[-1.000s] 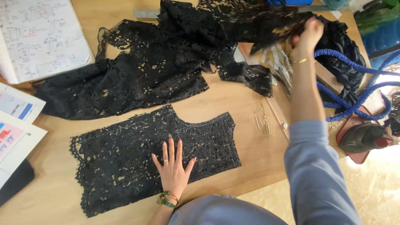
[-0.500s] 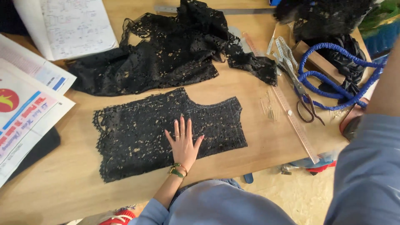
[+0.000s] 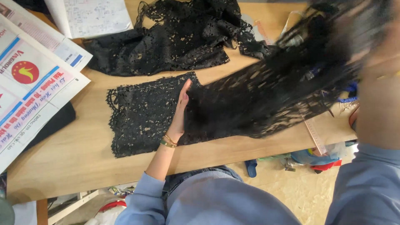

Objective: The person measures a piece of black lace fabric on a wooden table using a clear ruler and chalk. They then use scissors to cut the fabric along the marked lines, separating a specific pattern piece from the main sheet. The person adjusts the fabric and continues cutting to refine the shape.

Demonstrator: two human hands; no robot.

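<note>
A cut panel of black lace (image 3: pixel 141 116) lies flat on the wooden table (image 3: pixel 83 154). My left hand (image 3: pixel 180 110) rests on its middle, fingers stretched out and pointing away from me, with gold bangles on the wrist. My right hand (image 3: pixel 375 46) is raised at the upper right and blurred. It grips a second piece of black lace (image 3: pixel 271 91), which hangs and sweeps over the right half of the flat panel, hiding that part. A larger heap of black lace (image 3: pixel 175 41) lies behind, at the far side of the table.
Newspaper sheets (image 3: pixel 29 91) cover the table's left side, over a dark flat object (image 3: pixel 54 123). A written paper sheet (image 3: pixel 96 16) lies at the back left. A clear ruler (image 3: pixel 315 135) sits at the right edge, and a blue cord (image 3: pixel 350 89) behind it. Clutter lies on the floor (image 3: pixel 316 160).
My right hand has lifted a black lace piece from the back right and swung it left over the flat panel. My left hand stays on the panel, now turned more edge-on.
</note>
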